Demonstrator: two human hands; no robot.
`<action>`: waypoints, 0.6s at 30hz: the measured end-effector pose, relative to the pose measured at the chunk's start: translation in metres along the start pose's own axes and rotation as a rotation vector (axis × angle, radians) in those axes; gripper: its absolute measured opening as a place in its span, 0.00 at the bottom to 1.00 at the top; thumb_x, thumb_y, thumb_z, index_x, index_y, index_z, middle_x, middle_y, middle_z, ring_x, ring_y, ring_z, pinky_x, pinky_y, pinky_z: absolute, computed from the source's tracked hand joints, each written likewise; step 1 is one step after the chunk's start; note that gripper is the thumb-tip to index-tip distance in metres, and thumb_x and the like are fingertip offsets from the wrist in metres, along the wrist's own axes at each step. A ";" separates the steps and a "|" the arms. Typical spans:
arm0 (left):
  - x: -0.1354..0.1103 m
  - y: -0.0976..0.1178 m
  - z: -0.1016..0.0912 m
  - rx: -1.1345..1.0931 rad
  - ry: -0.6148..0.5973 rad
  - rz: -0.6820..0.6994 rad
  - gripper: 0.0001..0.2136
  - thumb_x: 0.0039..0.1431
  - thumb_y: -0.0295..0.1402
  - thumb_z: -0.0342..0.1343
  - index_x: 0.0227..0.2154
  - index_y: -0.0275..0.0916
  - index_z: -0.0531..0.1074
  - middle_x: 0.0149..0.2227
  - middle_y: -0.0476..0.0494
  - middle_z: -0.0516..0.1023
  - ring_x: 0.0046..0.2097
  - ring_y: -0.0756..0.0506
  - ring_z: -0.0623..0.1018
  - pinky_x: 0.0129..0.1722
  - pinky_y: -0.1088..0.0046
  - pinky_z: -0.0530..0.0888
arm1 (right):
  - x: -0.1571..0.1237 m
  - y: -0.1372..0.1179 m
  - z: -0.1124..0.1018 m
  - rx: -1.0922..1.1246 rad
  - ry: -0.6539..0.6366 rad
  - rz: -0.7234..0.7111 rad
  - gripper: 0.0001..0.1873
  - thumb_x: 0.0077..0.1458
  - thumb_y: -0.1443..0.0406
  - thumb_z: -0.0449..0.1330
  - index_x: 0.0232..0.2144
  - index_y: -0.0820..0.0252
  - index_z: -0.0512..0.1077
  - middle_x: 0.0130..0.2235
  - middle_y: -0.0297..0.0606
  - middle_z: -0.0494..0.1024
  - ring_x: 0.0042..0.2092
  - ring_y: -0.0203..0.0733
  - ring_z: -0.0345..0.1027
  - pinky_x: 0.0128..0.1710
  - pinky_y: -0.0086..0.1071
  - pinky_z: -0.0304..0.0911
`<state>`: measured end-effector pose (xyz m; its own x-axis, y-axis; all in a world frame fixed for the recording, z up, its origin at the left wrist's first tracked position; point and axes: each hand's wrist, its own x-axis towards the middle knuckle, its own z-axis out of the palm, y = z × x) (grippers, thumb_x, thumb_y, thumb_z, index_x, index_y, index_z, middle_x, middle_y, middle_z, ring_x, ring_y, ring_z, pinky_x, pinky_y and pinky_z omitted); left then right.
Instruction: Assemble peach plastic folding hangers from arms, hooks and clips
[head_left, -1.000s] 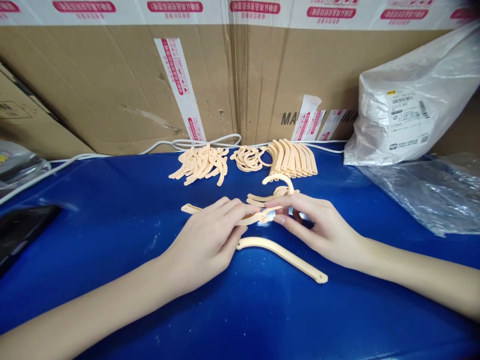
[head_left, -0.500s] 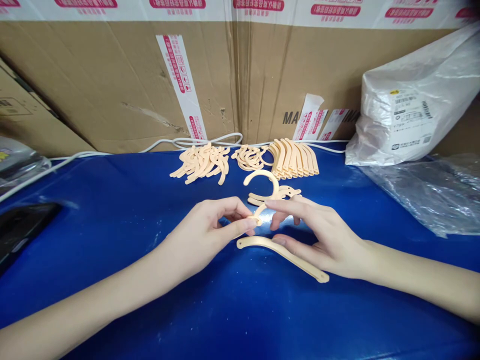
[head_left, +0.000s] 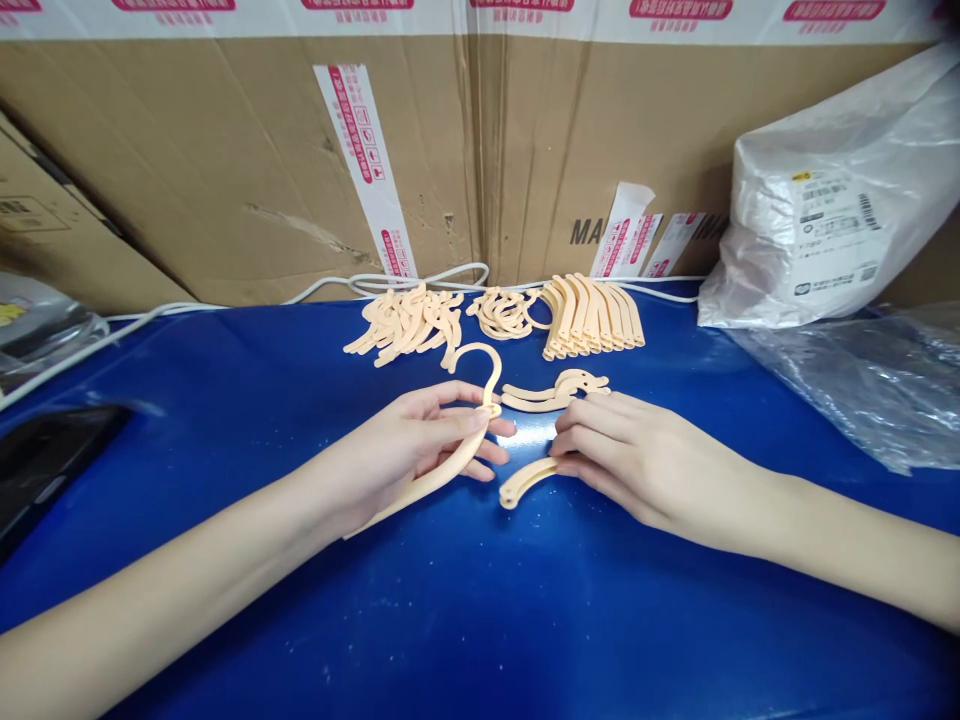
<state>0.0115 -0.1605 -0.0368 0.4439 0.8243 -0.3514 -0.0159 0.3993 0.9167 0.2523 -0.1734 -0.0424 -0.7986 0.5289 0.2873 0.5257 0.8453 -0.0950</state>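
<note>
My left hand (head_left: 435, 435) holds a cream plastic hanger arm (head_left: 431, 480) between thumb and fingers. A curved hanger hook (head_left: 495, 365) stands up from the inner end of that arm, its tip bending to the left. My right hand (head_left: 622, 455) is closed on a second hanger arm (head_left: 529, 480), whose holed, slotted end points left toward the first. Its far end is hidden under my palm. Just behind my hands, a folded hanger-like piece (head_left: 551, 395) lies on the blue table (head_left: 450, 620).
Toward the back lie a loose pile of small curved strips (head_left: 412, 325), a heap of hooks (head_left: 501, 312) and a row of hanger arms (head_left: 592, 315). Cardboard boxes (head_left: 247, 150) and a white cable (head_left: 315, 288) are behind. A plastic-wrapped parcel (head_left: 810, 220) stands right; a black phone (head_left: 56, 465) lies left.
My left hand has turned, bringing the hanger arm with its hook into view. My right hand has left the hook and lifted the second arm from the table.
</note>
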 end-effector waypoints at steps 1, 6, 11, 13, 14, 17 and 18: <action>0.000 -0.001 0.000 -0.028 -0.002 -0.008 0.05 0.60 0.27 0.56 0.39 0.35 0.71 0.38 0.41 0.78 0.33 0.49 0.79 0.34 0.71 0.78 | 0.000 0.000 0.002 0.027 0.016 0.002 0.13 0.66 0.66 0.47 0.35 0.64 0.71 0.35 0.42 0.72 0.36 0.41 0.65 0.37 0.34 0.63; 0.000 -0.001 0.001 -0.100 -0.024 -0.029 0.11 0.61 0.26 0.54 0.46 0.37 0.72 0.30 0.47 0.72 0.28 0.52 0.74 0.28 0.75 0.76 | -0.003 0.003 0.011 0.192 0.035 0.083 0.09 0.64 0.72 0.44 0.34 0.60 0.63 0.31 0.37 0.71 0.29 0.35 0.64 0.29 0.27 0.61; 0.001 0.000 0.003 -0.074 -0.010 -0.013 0.15 0.61 0.25 0.54 0.51 0.36 0.71 0.29 0.47 0.71 0.26 0.53 0.72 0.26 0.76 0.75 | -0.005 0.000 0.010 0.167 0.038 0.061 0.10 0.65 0.59 0.49 0.37 0.60 0.64 0.31 0.36 0.74 0.29 0.34 0.66 0.29 0.28 0.60; 0.000 0.001 0.004 -0.073 0.002 -0.019 0.15 0.61 0.27 0.54 0.51 0.37 0.71 0.29 0.48 0.71 0.26 0.53 0.71 0.26 0.76 0.74 | -0.004 -0.002 0.008 0.113 0.016 -0.012 0.19 0.60 0.50 0.53 0.37 0.61 0.67 0.31 0.36 0.73 0.30 0.37 0.66 0.30 0.30 0.59; 0.000 0.001 0.004 -0.072 0.002 -0.026 0.15 0.62 0.29 0.55 0.51 0.37 0.71 0.28 0.49 0.70 0.26 0.54 0.70 0.25 0.77 0.74 | -0.004 -0.002 0.008 0.090 0.003 -0.049 0.22 0.58 0.47 0.55 0.36 0.61 0.68 0.31 0.36 0.72 0.30 0.37 0.64 0.30 0.31 0.59; 0.000 0.001 0.003 -0.063 -0.025 -0.050 0.13 0.63 0.34 0.55 0.49 0.38 0.73 0.26 0.51 0.66 0.24 0.55 0.67 0.23 0.79 0.73 | -0.004 -0.003 0.007 0.059 -0.002 -0.118 0.17 0.61 0.53 0.54 0.32 0.61 0.70 0.30 0.35 0.70 0.29 0.36 0.61 0.29 0.30 0.57; 0.000 0.001 0.002 -0.059 -0.037 -0.053 0.13 0.63 0.36 0.55 0.48 0.38 0.73 0.26 0.52 0.65 0.24 0.55 0.67 0.22 0.80 0.73 | -0.004 -0.002 0.007 0.062 0.008 -0.128 0.15 0.63 0.57 0.53 0.31 0.61 0.69 0.29 0.35 0.70 0.29 0.35 0.61 0.29 0.29 0.57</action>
<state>0.0131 -0.1613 -0.0357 0.4786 0.7861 -0.3911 -0.0438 0.4662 0.8836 0.2521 -0.1766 -0.0497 -0.8554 0.4162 0.3083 0.4006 0.9089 -0.1156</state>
